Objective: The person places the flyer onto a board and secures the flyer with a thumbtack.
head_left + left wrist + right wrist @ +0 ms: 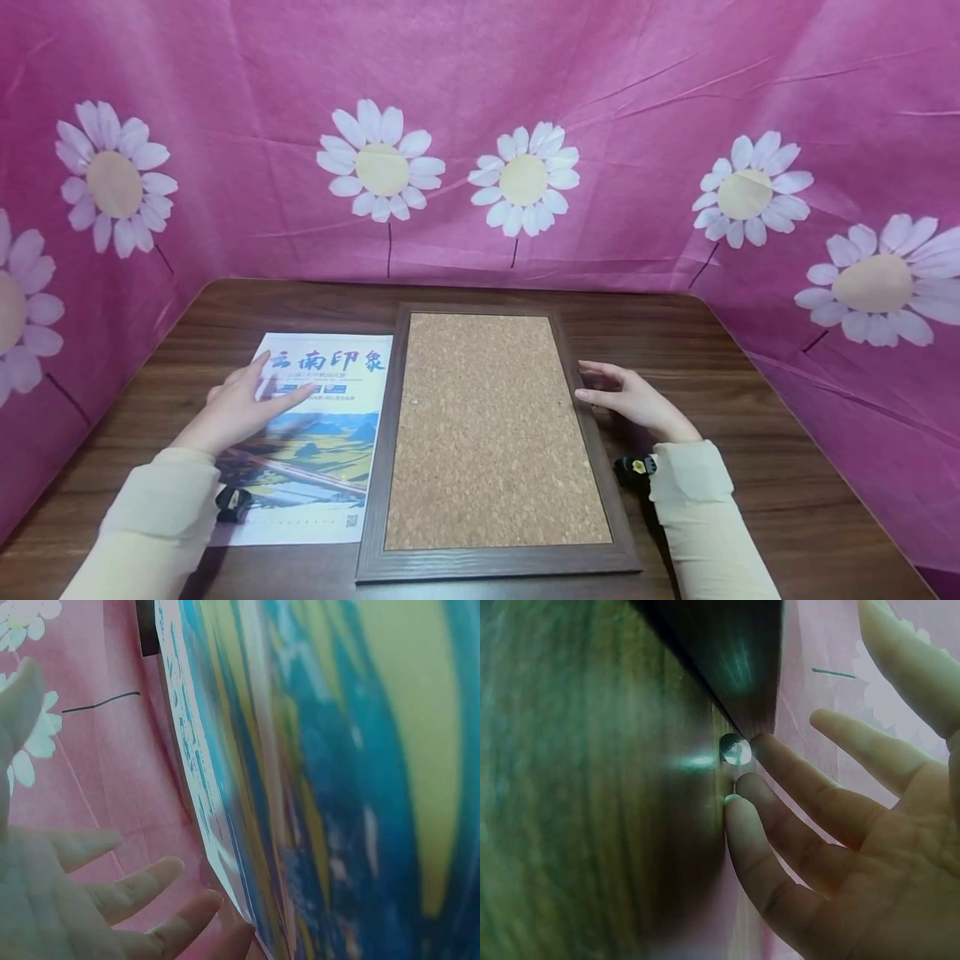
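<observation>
One framed cork board (495, 433) lies on the table (660, 333), long axis running front to back, the right hand (636, 400) nearer, its empty-looking, loosely extended fingers just beside the right edge, the left hand (234, 410) spread wide over the printed poster (318, 446) alongside.

poster (322, 450) | title (330, 360): 云南印象 | lower corner: QR code (352, 521)

The board (495, 433) looks like rough cork, the poster (315, 446) smooth paper.
</observation>
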### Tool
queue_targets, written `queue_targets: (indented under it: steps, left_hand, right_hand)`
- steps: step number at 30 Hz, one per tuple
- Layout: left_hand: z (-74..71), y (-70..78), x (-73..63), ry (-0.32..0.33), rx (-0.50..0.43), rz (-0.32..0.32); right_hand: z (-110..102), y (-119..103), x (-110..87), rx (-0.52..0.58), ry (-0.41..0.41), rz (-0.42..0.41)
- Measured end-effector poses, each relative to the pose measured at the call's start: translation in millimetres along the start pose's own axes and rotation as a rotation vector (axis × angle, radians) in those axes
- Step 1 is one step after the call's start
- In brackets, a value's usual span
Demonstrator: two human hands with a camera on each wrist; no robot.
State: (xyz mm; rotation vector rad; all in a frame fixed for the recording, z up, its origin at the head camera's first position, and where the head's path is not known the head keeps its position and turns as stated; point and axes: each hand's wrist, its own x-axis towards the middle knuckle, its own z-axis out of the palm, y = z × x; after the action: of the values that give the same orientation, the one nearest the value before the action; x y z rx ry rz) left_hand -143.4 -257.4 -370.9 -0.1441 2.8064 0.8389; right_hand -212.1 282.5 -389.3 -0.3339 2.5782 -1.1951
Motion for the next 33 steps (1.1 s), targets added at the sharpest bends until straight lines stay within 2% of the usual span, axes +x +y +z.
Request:
queue_targets:
  steps: [9,14,33]
  left_hand:
    - [-6.7,-13.1,0.6,-0.044,-0.029,-0.031]
    - [-8.8,-18.0,1.9,-0.069,-0.057,-0.05]
    - [-13.9,-24.4,2.6,-0.07,-0.126,-0.114]
  right_hand:
    - [1.7,1.4,3.1,-0.017,-0.005,-0.044]
    - [1.4,2.3,3.4,0.001,-0.028,-0.041]
    - [1.0,5.4,4.5,0.005,-0.063,-0.027]
